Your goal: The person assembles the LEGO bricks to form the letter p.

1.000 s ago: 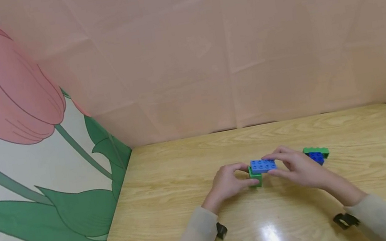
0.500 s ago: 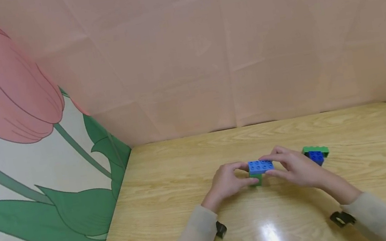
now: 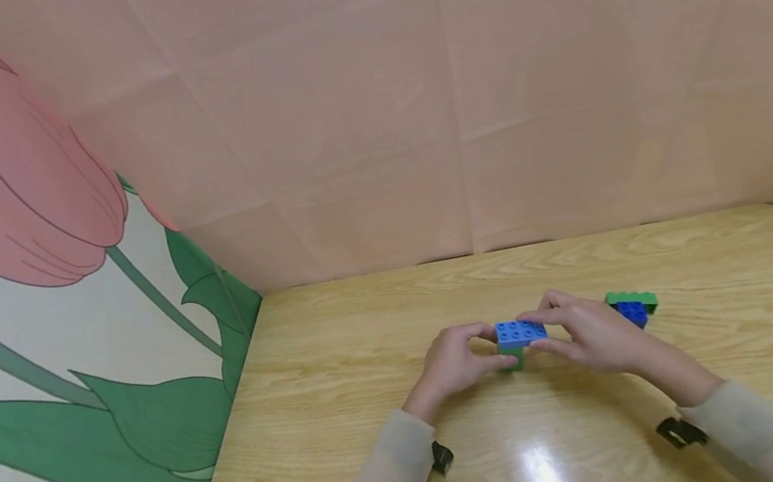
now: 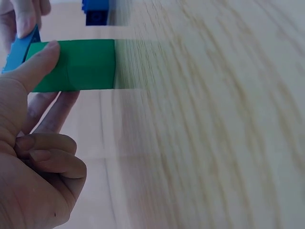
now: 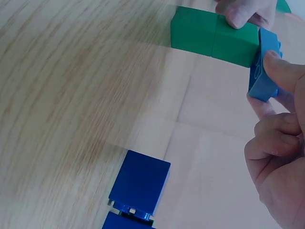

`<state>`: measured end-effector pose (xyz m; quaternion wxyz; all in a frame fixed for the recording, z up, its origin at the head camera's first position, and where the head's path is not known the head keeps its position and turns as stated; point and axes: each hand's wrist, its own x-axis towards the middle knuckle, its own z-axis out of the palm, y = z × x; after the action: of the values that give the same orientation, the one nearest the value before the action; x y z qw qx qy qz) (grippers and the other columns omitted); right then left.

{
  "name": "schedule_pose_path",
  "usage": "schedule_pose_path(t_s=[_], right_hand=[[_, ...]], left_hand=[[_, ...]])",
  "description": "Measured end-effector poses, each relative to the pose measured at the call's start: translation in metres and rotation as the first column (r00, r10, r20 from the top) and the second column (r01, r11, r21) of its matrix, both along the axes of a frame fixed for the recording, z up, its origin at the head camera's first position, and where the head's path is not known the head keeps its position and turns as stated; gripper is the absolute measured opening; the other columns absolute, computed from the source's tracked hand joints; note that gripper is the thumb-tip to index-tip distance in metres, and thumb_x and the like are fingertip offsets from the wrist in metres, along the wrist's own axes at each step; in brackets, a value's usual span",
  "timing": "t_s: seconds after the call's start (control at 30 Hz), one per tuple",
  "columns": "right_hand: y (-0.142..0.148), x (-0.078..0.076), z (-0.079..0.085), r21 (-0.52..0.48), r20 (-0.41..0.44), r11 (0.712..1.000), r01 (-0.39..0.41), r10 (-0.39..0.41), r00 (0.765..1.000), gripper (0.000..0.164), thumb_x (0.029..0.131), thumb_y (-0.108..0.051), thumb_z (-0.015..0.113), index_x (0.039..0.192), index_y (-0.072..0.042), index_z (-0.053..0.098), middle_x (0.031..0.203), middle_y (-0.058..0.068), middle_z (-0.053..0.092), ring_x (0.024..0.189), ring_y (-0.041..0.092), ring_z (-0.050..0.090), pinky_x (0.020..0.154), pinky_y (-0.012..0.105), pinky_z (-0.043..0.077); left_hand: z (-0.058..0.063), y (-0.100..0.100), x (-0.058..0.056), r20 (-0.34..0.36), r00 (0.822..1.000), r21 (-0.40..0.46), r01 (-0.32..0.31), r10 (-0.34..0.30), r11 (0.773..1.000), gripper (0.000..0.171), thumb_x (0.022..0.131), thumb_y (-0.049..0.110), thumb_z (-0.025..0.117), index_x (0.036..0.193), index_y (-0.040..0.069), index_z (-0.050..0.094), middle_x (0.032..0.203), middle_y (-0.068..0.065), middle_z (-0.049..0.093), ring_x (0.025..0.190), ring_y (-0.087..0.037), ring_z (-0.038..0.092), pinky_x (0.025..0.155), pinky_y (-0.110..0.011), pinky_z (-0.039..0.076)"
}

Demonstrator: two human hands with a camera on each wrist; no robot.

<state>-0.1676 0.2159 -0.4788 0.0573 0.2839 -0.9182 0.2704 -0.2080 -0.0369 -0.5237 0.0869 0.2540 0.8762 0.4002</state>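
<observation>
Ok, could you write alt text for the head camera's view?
A person's left hand grips a green toy-brick column while the right hand pinches a light-blue studded brick at its top, over a wood-grain table. Beyond the right hand are a green brick and a dark-blue brick; a pink tulip picture is at left.

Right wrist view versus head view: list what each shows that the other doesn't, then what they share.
Only the right wrist: the hollow underside of the light blue brick and a clear seam between the stacked green bricks. Only the head view: the pink tulip and beige sleeves. Both: those bricks, a dark blue brick, the left hand, the right hand and the wooden table.
</observation>
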Motion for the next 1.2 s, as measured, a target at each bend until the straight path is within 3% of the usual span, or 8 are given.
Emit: schedule_pose_path(t_s=[0.37, 0.63, 0.73, 0.87, 0.97, 1.2], right_hand=[[-0.001, 0.001, -0.002, -0.002, -0.040, 1.000, -0.007, 0.007, 0.999, 0.043, 0.094, -0.028, 0.081, 0.131, -0.009, 0.072, 0.101, -0.006, 0.057, 0.057, -0.001, 0.037, 0.048, 0.021, 0.038], [0.005, 0.000, -0.009, -0.025, 0.015, 1.000, 0.000, 0.001, 1.000, 0.048, 0.093, -0.030, 0.081, 0.137, -0.016, 0.068, 0.122, 0.000, 0.063, 0.065, 0.001, 0.050, 0.054, 0.023, 0.044], [0.016, 0.000, -0.008, -0.081, 0.059, 0.997, 0.013, -0.008, 0.998, 0.052, 0.091, -0.030, 0.083, 0.139, -0.019, 0.065, 0.127, 0.002, 0.063, 0.061, 0.004, 0.049, 0.051, 0.024, 0.043], [0.038, 0.000, -0.006, -0.138, 0.040, 0.990, 0.033, -0.027, 0.999, 0.054, 0.088, -0.024, 0.087, 0.137, -0.017, 0.065, 0.125, 0.004, 0.065, 0.055, 0.003, 0.042, 0.048, 0.024, 0.040], [0.055, 0.000, -0.004, -0.140, 0.012, 0.989, 0.048, -0.047, 0.999, 0.054, 0.087, -0.023, 0.087, 0.136, -0.015, 0.066, 0.122, 0.003, 0.067, 0.057, 0.003, 0.039, 0.050, 0.025, 0.039], [0.086, 0.003, -0.006, -0.097, 0.107, 0.986, 0.133, -0.122, 0.987, 0.056, 0.090, -0.033, 0.084, 0.139, -0.014, 0.063, 0.125, 0.007, 0.065, 0.057, 0.006, 0.036, 0.049, 0.027, 0.035]], left_hand=[[-0.001, 0.000, -0.001, -0.001, 1.000, 0.009, 0.005, -0.005, 1.000, 0.039, 0.084, 0.049, 0.085, 0.116, 0.029, 0.076, 0.108, 0.025, 0.069, 0.114, -0.006, 0.062, 0.100, -0.039, 0.047], [-0.002, 0.000, -0.001, 0.008, 1.000, 0.003, -0.001, 0.001, 1.000, 0.037, 0.084, 0.050, 0.085, 0.114, 0.031, 0.076, 0.107, 0.026, 0.068, 0.114, -0.006, 0.062, 0.101, -0.041, 0.047], [-0.001, 0.002, -0.001, 0.018, 1.000, 0.007, -0.004, 0.004, 1.000, 0.037, 0.083, 0.050, 0.086, 0.114, 0.032, 0.076, 0.108, 0.027, 0.068, 0.116, -0.005, 0.061, 0.103, -0.042, 0.047], [0.000, 0.004, -0.001, 0.023, 1.000, 0.012, -0.007, 0.007, 1.000, 0.037, 0.082, 0.051, 0.086, 0.113, 0.033, 0.076, 0.109, 0.027, 0.068, 0.116, -0.006, 0.061, 0.103, -0.043, 0.046], [0.001, 0.003, -0.001, 0.022, 1.000, 0.007, -0.013, 0.013, 1.000, 0.037, 0.082, 0.051, 0.087, 0.112, 0.033, 0.076, 0.108, 0.027, 0.068, 0.115, -0.006, 0.061, 0.102, -0.042, 0.047], [-0.003, 0.000, -0.001, 0.034, 0.999, 0.008, -0.020, 0.019, 1.000, 0.035, 0.082, 0.050, 0.087, 0.111, 0.035, 0.076, 0.108, 0.028, 0.067, 0.116, -0.007, 0.061, 0.103, -0.043, 0.045]])
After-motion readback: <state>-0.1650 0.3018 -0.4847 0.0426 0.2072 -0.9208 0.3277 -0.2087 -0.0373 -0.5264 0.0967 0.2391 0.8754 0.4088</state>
